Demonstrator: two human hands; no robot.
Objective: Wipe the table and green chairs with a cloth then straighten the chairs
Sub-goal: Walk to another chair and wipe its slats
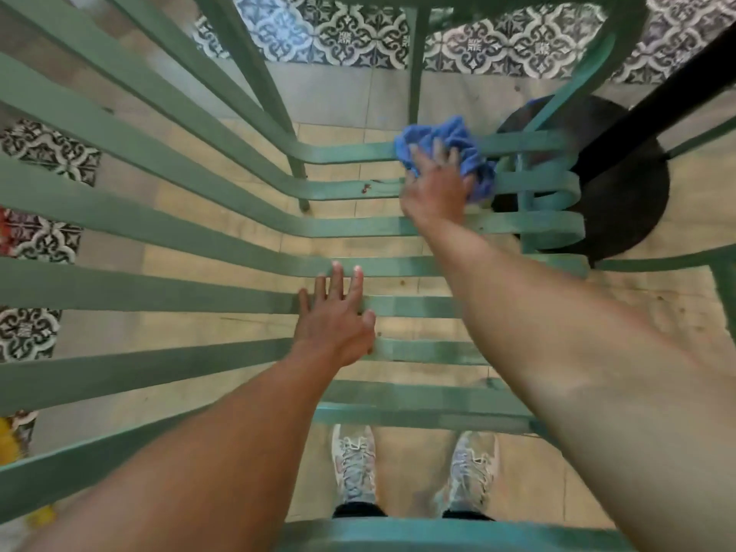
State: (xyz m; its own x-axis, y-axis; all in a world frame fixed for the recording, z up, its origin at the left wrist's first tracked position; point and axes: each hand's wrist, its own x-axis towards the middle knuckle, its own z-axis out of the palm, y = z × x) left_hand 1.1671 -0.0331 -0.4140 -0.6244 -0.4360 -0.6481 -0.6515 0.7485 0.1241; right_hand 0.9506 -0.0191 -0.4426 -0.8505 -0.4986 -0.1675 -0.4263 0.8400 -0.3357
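I look straight down through a green slatted chair (167, 233); its slats fan out from the left and bend into the seat in the middle. My right hand (436, 185) presses a crumpled blue cloth (450, 141) onto the far seat slats, with its fingers spread over the cloth. My left hand (338, 316) lies flat with straight fingers on the nearer seat slats and holds nothing. The table top is out of view.
A black round table base (621, 185) with a black post (657, 93) stands at the right behind the chair. Patterned tiles (358, 33) run along the top and left of the beige floor. My two sneakers (354, 464) stand below the seat.
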